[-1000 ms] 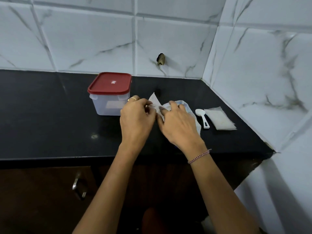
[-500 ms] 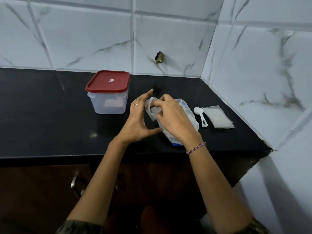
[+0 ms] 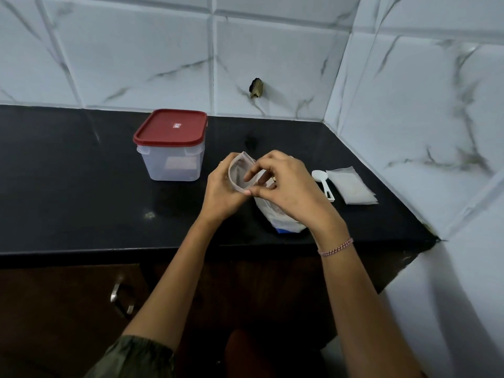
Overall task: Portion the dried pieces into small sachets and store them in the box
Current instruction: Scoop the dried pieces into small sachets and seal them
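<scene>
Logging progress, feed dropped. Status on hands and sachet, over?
Left hand and right hand both pinching small translucent sachet, mouth spread open. Red-lidded clear plastic box shut. White plastic spoon lying free. Nothing blocking.

Left hand (image 3: 222, 193) and right hand (image 3: 296, 192) pinch the mouth of a sachet (image 3: 241, 174) open above the worktop (image 3: 81, 173). Lidded box (image 3: 171, 159) stands left; spoon (image 3: 319, 175) and spare sachets (image 3: 351, 186) lie right.

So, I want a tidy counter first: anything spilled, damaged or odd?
No spill shows on the counter. The one oddity: a dark, ragged stub in the back wall tile, maybe a broken fitting. The pouch in the left hand and right hand looks intact. Spoon and sachets lie flat.
</scene>
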A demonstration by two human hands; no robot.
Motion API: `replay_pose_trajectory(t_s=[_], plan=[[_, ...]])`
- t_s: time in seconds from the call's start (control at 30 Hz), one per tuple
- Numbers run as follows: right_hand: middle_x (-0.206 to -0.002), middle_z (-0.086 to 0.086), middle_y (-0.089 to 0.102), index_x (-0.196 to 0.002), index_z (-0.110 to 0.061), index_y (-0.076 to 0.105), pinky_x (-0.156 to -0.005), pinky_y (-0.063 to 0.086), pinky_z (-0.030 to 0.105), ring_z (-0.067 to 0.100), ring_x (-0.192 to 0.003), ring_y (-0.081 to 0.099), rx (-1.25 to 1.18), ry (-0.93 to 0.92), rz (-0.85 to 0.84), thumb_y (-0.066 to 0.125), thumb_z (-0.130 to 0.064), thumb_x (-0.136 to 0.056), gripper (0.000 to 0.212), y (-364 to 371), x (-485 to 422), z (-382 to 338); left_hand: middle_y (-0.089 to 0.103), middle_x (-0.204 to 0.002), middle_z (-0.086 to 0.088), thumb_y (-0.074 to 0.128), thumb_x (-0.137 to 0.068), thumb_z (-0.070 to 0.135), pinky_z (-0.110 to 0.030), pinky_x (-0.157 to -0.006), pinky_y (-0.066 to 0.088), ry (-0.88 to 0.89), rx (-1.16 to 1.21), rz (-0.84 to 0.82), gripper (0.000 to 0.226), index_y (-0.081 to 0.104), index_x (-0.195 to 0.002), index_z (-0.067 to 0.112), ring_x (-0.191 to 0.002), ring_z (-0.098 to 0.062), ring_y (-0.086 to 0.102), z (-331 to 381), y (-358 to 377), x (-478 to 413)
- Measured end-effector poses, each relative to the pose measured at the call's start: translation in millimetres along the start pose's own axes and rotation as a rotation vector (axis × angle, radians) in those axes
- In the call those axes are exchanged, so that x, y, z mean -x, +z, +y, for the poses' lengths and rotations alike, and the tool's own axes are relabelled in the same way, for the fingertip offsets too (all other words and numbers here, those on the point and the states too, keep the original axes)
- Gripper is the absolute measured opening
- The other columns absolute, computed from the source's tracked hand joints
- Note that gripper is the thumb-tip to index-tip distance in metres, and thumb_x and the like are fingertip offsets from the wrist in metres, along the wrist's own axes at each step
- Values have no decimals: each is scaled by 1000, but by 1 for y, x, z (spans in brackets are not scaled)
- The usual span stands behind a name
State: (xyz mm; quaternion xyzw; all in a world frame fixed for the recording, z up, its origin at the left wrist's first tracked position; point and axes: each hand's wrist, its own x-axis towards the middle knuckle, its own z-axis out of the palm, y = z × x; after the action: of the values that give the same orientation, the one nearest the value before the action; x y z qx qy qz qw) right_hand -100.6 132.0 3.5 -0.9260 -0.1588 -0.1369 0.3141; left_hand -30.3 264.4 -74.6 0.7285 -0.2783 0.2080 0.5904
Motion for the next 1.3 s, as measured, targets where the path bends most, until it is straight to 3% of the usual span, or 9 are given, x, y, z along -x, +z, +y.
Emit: replay_pose_trajectory(t_s=[0.13,0.2,0.3,0.4,0.53,0.83,1.0,1.1,1.3], plan=[[-97,-4,56,-88,-17,66,-68,39,5,7,-80,55,100,1,48,78,-24,-74,19,9,-4,2,63,-98,-2,67,-72,31,-35,-84,51,14,-2,-52,40,57,-104,9,-93,-19,62,2,-1,2],[-98,-4,60,-86,-19,66,-67,43,7,5,-79,59,-46,18,48,77,-26,-75,18,7,-3,6,61,-96,-2,70,-74,33,-32,-81,51,-10,1,-76,40,57,-103,8,-91,-18,62,-1,-1,2],[-92,-7,66,-86,-23,65,-68,50,13,4,-79,63,-189,154,271,74,-26,-79,12,-11,-2,33,62,-96,-4,78,-73,37,-35,-84,52,-55,-25,-83,44,59,-101,8,-93,-18,61,-6,-1,2],[-91,-3,67,-95,-17,66,-71,47,23,11,-83,61,154,407,456,70,-21,-83,14,-26,-4,82,61,-95,-6,82,-72,32,-32,-84,51,-79,-49,-105,42,59,-98,7,-92,-16,61,-11,1,1],[-105,12,67,-104,-8,67,-77,47,32,27,-103,59,436,557,374,69,-19,-85,22,-18,-7,127,60,-99,-5,79,-66,45,-23,-84,50,-107,-45,-118,57,56,-102,8,-95,-15,60,-14,1,2],[-93,9,70,-93,-9,69,-69,43,24,23,-92,64,288,550,410,70,-9,-82,11,0,-10,142,55,-112,2,67,-66,52,-18,-91,44,-220,52,-228,62,51,-116,20,-107,-4,54,-13,-2,2],[-95,2,72,-105,-16,67,-69,43,24,19,-94,64,313,533,549,73,-18,-81,25,-18,-12,122,58,-111,5,69,-65,56,-15,-88,46,-248,62,-220,55,50,-110,31,-104,-2,56,-11,-1,3],[-95,-1,73,-104,-17,71,-71,44,20,12,-88,66,248,484,477,72,-21,-82,22,-27,-18,107,59,-110,3,72,-67,54,-18,-88,47,-241,50,-225,61,51,-114,22,-104,-6,58,-11,0,3],[-106,4,68,-104,-12,72,-76,45,18,13,-93,64,372,321,215,65,-14,-88,18,-13,-21,90,59,-110,6,74,-69,42,-6,-81,44,-243,10,-223,44,48,-105,37,-101,-2,57,-5,1,3]])
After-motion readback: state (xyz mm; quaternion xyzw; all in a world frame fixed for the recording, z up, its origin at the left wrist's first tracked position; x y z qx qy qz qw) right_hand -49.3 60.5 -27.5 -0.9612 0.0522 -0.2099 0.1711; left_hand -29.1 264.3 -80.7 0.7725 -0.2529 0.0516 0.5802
